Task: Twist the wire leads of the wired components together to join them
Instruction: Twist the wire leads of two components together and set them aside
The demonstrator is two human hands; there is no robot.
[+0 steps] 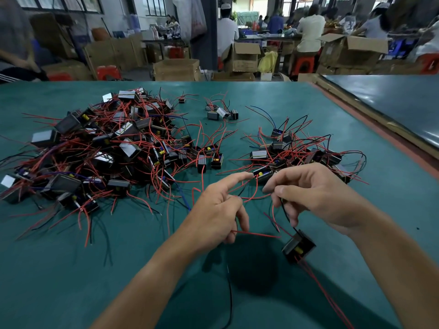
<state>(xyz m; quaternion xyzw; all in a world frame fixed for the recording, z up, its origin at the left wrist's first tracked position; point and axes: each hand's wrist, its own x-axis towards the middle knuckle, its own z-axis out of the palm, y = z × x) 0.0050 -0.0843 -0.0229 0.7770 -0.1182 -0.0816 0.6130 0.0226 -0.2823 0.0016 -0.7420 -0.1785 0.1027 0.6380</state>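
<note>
Teal felt-like worktop [237,293] seen in head view, w/ wired components spread over its far half. Large heap [99,148] of black blocks w/ red and black leads lies at left; smaller cluster [299,153] at right, just beyond right hand. Few loose units [221,112] sit apart further back, between the two.

Left hand [213,214] is held above worktop near centre, index finger stretched fwd toward a component w/ yellow part [262,174] at near edge of the right cluster. Remaining fingers [244,219] are curled narrow, and a red lead [256,234] is gripped by them; it runs out to the right, roughly level. Thin black lead [230,295] hangs below this hand toward bottom of frame.

Right hand [316,198] is raised just right of left hand, the two apart but near. Thumb and forefinger are pinched shut on a black lead [286,214], from which one black component [298,248] dangles tilted, yellow part showing. Whether it touches the worktop cannot be told. Red leads [325,293] trail from its underside toward lower right. Looped red wire [254,193] passes between both hands; which unit it belongs to is unclear.

Background: cardboard boxes [244,58], red stools [107,72] and seated people [308,29], blurred.
</note>
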